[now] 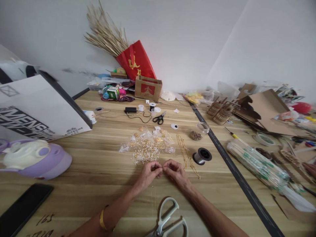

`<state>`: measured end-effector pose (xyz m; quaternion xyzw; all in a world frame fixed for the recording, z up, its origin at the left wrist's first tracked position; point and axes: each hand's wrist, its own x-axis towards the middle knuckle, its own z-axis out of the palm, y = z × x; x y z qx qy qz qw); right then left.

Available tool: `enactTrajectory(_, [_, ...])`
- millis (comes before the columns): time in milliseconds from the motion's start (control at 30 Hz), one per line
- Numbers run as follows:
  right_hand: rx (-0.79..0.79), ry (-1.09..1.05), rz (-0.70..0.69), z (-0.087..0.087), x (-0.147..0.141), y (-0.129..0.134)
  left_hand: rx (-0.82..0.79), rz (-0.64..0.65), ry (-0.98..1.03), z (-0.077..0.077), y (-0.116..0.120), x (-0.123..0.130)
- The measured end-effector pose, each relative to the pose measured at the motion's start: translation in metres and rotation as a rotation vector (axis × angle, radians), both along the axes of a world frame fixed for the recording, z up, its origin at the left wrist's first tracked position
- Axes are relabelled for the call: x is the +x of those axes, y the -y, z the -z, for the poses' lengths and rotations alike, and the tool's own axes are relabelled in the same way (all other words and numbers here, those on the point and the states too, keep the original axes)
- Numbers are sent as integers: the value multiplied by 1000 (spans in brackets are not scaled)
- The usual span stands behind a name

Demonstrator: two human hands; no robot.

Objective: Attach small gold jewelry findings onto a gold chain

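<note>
Hands: left (150,173) and right (174,171) together, fingertips pinched near clear bags of beads
Round container (203,127): open
Red bag (137,62): dried stalks behind

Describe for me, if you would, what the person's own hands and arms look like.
The left hand and right hand are both ungloved, and no sleeve shows on either forearm. A plain, smooth, gold-coloured bangle circles the left forearm; the right forearm shows no jewellery.

Beads (146,153) lie left of the chain (185,153), behind the large scissors (168,220).
</note>
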<state>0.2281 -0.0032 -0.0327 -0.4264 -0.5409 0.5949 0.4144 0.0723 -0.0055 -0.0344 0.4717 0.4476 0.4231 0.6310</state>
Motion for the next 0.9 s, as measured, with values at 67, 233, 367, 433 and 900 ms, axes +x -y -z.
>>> enactTrajectory(67, [1, 13, 5, 1, 0, 0, 1, 0, -1, 0, -1, 0])
enactTrajectory(233, [-11, 51, 23, 4, 1, -1, -9, 12, -33, 0, -2, -1])
enactTrajectory(367, [-13, 77, 25, 2, 0, 0, -2, 24, -52, -3, -1, -3])
enactTrajectory(433, [-13, 89, 26, 0, -1, 1, -4, 31, -52, -3, -1, -3])
enactTrajectory(900, [213, 194, 154, 3, 1, 10, -27, 0, -15, -1, -2, -3])
